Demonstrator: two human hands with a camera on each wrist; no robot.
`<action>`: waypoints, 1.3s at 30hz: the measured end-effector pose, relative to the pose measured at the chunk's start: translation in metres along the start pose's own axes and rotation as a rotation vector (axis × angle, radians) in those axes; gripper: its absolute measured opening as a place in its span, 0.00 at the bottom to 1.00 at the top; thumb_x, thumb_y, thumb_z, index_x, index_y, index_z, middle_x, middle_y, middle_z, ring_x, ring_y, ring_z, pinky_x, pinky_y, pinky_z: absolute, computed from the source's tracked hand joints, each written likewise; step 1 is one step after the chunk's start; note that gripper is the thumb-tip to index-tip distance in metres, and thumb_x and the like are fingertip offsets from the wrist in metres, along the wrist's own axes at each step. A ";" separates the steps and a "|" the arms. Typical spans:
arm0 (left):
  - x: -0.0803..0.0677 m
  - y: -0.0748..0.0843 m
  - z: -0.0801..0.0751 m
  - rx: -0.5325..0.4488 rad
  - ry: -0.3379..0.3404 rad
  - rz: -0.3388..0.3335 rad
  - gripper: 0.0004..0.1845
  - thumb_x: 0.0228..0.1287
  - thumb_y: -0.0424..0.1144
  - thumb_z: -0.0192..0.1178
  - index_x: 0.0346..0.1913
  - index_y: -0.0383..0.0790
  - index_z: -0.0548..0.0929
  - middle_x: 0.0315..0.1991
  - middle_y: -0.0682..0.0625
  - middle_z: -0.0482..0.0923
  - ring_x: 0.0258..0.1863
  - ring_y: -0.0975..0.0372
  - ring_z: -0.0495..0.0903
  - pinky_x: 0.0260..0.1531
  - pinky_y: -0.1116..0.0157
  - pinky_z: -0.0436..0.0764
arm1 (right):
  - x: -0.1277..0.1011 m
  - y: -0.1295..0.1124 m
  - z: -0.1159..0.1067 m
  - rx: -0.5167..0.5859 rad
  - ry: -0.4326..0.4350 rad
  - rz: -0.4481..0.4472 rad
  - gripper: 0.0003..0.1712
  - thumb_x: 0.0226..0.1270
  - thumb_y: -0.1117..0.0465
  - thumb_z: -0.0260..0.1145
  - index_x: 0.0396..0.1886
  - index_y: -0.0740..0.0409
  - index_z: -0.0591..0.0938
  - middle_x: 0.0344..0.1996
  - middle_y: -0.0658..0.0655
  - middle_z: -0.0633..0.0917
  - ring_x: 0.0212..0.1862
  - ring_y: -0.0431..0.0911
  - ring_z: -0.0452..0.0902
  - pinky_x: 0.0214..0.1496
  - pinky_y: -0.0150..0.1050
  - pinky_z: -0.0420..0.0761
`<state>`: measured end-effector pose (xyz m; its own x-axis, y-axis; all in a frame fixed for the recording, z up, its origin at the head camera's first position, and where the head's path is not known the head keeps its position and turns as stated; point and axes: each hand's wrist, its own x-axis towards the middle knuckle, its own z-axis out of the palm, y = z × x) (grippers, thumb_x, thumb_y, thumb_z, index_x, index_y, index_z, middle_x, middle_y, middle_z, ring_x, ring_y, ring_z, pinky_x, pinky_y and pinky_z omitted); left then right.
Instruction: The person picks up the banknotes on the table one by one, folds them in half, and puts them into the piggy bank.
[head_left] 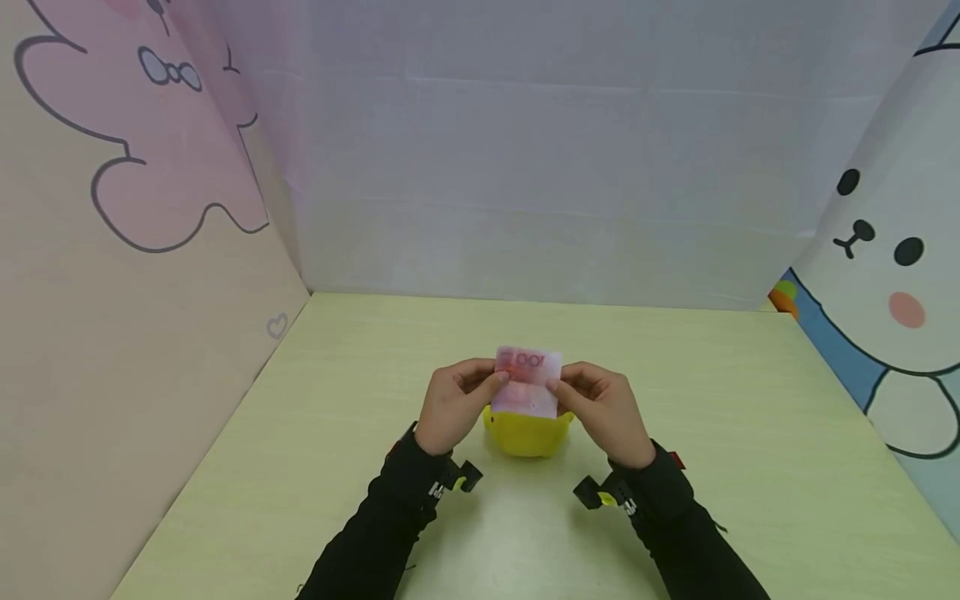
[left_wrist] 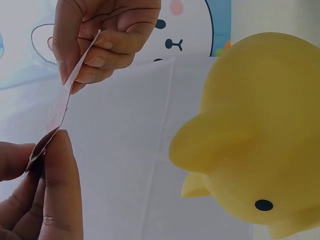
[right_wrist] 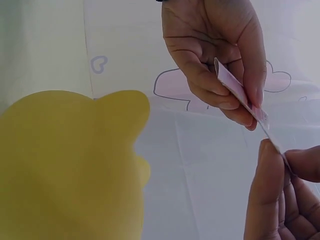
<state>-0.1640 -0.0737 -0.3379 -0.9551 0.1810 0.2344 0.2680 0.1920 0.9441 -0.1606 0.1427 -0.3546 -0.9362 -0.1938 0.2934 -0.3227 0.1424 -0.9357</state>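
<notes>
A pink banknote (head_left: 528, 383) with a folded crease and "100" printed on it is held up between both hands. My left hand (head_left: 456, 400) pinches its left edge between thumb and fingers. At the opposite edge my right hand (head_left: 609, 410) pinches it the same way. Seen nearly edge-on in the left wrist view, the banknote (left_wrist: 67, 95) looks thin and slightly bent. Below and behind it on the table sits a rounded yellow animal-shaped figure (head_left: 528, 435), with ears and a black eye on the figure (left_wrist: 265, 125) in the left wrist view; the banknote overlaps its top in the head view.
The pale yellow table (head_left: 360, 358) runs back to a whitish curtain (head_left: 525, 183). Cartoon-printed sheets flank it, with a pink figure (head_left: 180, 167) on the left and a white bear (head_left: 885, 275) on the right. Small black devices sit on both wrists.
</notes>
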 end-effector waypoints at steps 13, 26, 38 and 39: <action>-0.002 0.004 0.001 -0.018 -0.005 0.013 0.12 0.67 0.34 0.62 0.48 0.31 0.86 0.42 0.36 0.86 0.35 0.64 0.82 0.38 0.71 0.82 | 0.000 0.004 -0.001 0.026 0.006 -0.010 0.09 0.69 0.66 0.64 0.41 0.70 0.83 0.27 0.51 0.85 0.26 0.40 0.80 0.33 0.39 0.86; 0.000 0.005 -0.005 -0.114 -0.110 -0.012 0.15 0.71 0.35 0.58 0.54 0.29 0.82 0.47 0.33 0.83 0.37 0.67 0.84 0.42 0.64 0.86 | 0.001 0.001 -0.003 0.045 0.026 0.002 0.11 0.69 0.65 0.64 0.42 0.71 0.83 0.26 0.44 0.85 0.27 0.41 0.80 0.34 0.33 0.84; 0.000 0.006 -0.008 -0.128 -0.164 0.006 0.18 0.72 0.40 0.57 0.55 0.29 0.81 0.49 0.32 0.82 0.39 0.58 0.86 0.44 0.58 0.86 | 0.001 0.000 -0.003 0.049 0.043 0.030 0.11 0.69 0.65 0.64 0.42 0.72 0.82 0.27 0.44 0.85 0.27 0.40 0.80 0.34 0.32 0.84; 0.000 0.006 -0.008 -0.133 -0.168 0.009 0.18 0.72 0.40 0.58 0.55 0.29 0.81 0.49 0.32 0.82 0.39 0.59 0.86 0.44 0.58 0.86 | 0.001 0.000 -0.003 0.047 0.045 0.032 0.11 0.69 0.65 0.64 0.42 0.72 0.82 0.27 0.45 0.85 0.27 0.40 0.80 0.34 0.32 0.84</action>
<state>-0.1634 -0.0805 -0.3305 -0.9156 0.3422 0.2113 0.2467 0.0631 0.9670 -0.1623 0.1454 -0.3534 -0.9516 -0.1463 0.2703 -0.2863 0.1021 -0.9527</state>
